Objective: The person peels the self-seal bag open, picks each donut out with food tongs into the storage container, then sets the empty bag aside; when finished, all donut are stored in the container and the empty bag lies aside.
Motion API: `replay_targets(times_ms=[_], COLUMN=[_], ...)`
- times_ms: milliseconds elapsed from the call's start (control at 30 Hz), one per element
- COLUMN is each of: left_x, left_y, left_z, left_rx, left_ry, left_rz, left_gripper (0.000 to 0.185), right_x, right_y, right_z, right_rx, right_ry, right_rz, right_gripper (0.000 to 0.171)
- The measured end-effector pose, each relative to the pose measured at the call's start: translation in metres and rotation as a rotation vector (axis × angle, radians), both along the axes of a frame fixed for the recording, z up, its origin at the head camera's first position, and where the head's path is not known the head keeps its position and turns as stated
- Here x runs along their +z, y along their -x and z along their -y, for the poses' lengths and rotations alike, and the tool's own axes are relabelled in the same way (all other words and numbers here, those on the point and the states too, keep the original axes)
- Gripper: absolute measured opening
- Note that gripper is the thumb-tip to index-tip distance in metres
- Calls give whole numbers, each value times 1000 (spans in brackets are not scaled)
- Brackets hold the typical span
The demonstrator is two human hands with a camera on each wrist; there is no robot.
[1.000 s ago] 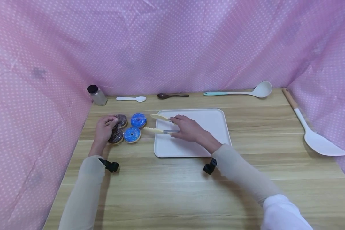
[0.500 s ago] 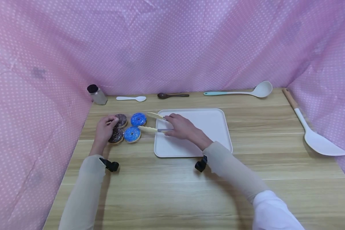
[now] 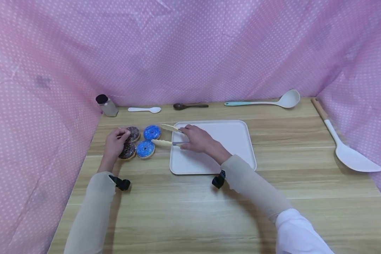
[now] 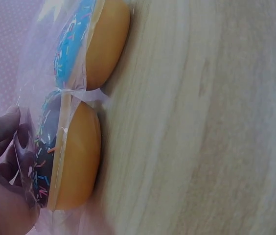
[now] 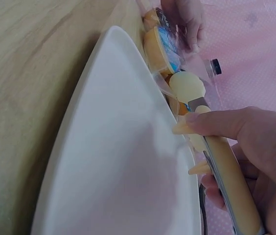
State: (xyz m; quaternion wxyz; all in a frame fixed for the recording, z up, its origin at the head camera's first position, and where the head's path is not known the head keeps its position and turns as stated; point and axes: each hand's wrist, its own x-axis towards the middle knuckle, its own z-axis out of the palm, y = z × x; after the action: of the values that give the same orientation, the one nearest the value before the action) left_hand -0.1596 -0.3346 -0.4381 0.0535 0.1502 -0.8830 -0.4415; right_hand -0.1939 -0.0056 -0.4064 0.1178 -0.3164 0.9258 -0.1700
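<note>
In the head view two blue-iced doughnuts [image 3: 141, 151] and two dark-iced doughnuts [image 3: 127, 152] lie on the table's left side, inside a clear plastic bag [image 4: 33, 81]. My left hand [image 3: 114, 144] pinches the bag's edge beside the dark ones; the left wrist view shows film between thumb and fingers. A pair of tongs [image 3: 161, 142] with pale yellow tips is gripped in my right hand [image 3: 198, 138], over the left part of a white tray [image 3: 231, 141]. The tongs stand spread, their lower tip right at the blue doughnuts and the other close to the far blue one.
Along the back edge are a black-capped jar [image 3: 107, 106], a white spoon [image 3: 144, 109], a dark wooden spoon [image 3: 190, 106] and a ladle [image 3: 263, 103]. A white turner [image 3: 352, 155] with a wooden handle lies at the right. Pink dotted cloth [image 3: 190, 53] hangs around the table.
My right hand has moved left with the tongs, bringing their tips from beside the blue doughnuts right up to them. The left hand keeps its place on the bag.
</note>
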Motion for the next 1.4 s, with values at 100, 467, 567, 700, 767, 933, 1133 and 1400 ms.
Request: replay_targets(times_ms=[100, 467, 567, 700, 767, 933, 1133, 1400], left_x=[0, 1, 1, -1, -3, -4, -1, 2], left_y=[0, 0, 1, 2, 3, 2, 1, -1], left_z=[-1, -3, -3, -2, -1, 1, 1, 1], left_rx=[-1, -3, 8, 26, 36, 37, 42, 29], left_ry=[5, -6, 1, 25, 38, 55, 58, 76], left_rz=[-11, 5, -4, -45, -65, -68, -36, -19], left_gripper=[31, 31, 32, 30, 29, 29, 31, 31], right_x=[0, -5, -3, -2, -1, 1, 3, 5], right_y=[2, 3, 1, 1, 0, -2, -6, -14], right_z=[1, 2, 1, -2, -5, -13, -26, -53], right_rx=[7, 17, 14, 9, 6, -6, -29, -56], right_ry=[-7, -8, -5, -1, 1, 15, 44, 84], right_rz=[2, 7, 4, -1, -3, -14, -16, -35], right_gripper=[71, 66, 65, 65, 65, 65, 65, 65])
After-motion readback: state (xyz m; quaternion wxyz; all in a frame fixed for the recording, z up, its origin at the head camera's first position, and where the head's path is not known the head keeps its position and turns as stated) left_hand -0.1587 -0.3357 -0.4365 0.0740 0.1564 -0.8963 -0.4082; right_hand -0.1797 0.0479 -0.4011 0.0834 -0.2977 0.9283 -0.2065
